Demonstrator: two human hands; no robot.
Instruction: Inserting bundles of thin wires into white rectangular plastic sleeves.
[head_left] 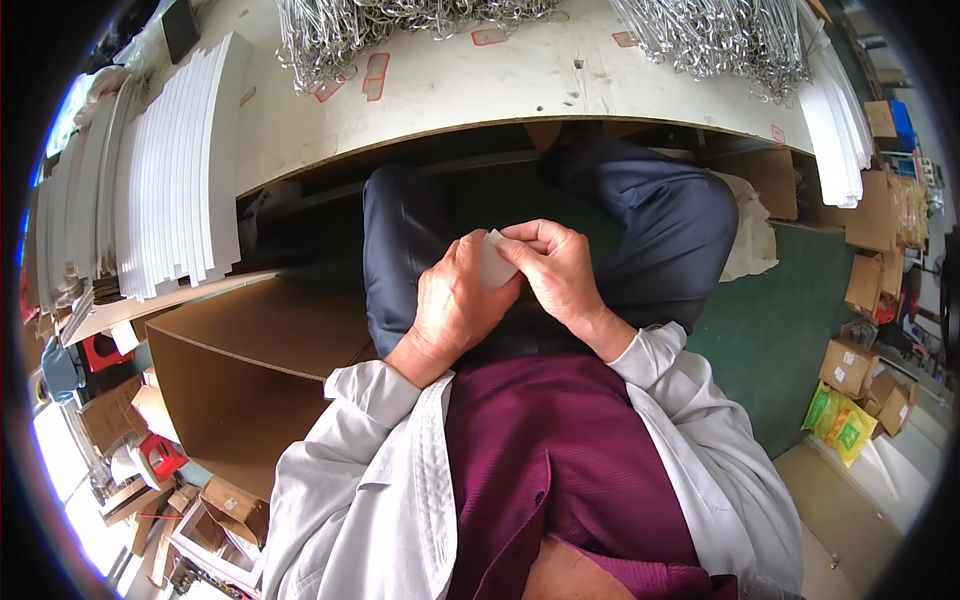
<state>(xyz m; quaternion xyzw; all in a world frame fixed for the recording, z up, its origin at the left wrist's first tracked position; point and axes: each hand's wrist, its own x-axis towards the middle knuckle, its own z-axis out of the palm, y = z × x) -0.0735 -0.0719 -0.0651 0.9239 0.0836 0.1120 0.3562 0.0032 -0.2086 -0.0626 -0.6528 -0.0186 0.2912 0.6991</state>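
Above my lap, in front of the table edge, both hands meet around a small white piece (pixel 496 264), flat-looking and with a pointed upper corner. It could be paper or a label; its exact kind does not show. My left hand (pixel 448 298) is closed around its lower and left side. At the upper corner, the thumb and fingers of my right hand (pixel 560 272) pinch it. Part of the piece is hidden behind the fingers.
Bundles of shiny wire hooks (pixel 700 45) lie on the white table (pixel 440 105). White folded card strips (pixel 180 170) stand at the left, and more strips (pixel 835 130) at the right. An open cardboard box (pixel 250 370) sits left of my legs.
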